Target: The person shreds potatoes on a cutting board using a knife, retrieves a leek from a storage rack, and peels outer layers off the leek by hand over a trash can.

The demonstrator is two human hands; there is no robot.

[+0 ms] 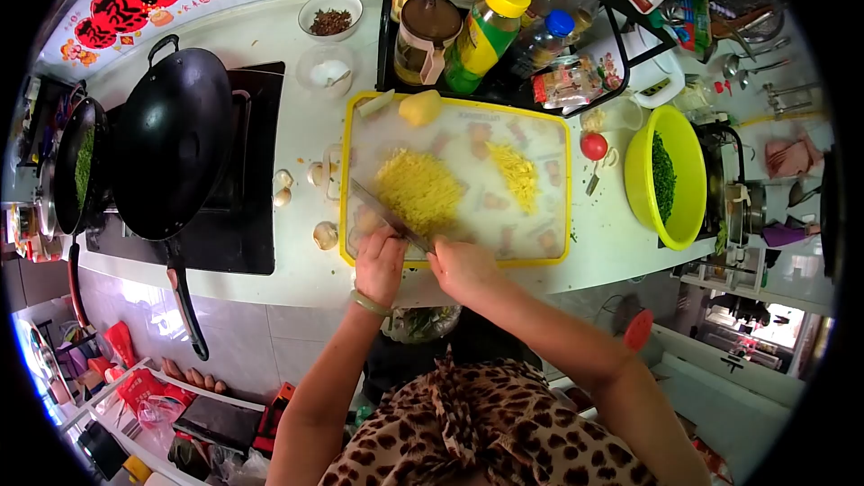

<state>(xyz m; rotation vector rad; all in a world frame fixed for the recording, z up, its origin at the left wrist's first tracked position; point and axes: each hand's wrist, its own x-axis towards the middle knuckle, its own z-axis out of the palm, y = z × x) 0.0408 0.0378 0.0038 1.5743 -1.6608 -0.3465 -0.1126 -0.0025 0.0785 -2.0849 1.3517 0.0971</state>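
A kitchen knife (393, 218) slants over the cutting board (540, 247), its handle wrapped in my right hand (463, 270). My left hand (380, 263) is closed, fingers curled against the near side of the blade. Whether those fingers grip anything is hidden. Just beyond the blade lies a heap of finely diced yellow food (418, 189), which looks like potato. To its right is a smaller pile of yellow strips (515, 177). A peeled yellow chunk (420, 109) and a pale piece (375, 104) rest at the board's far edge.
Left of the board stand a black wok (171, 144) and a second pan (81, 162). Garlic (325, 235) lies beside the board. A bottle rack (387, 45) rises behind it. To the right are a tomato (593, 146) and a yellow-green basin (641, 180) of chopped greens (663, 171).
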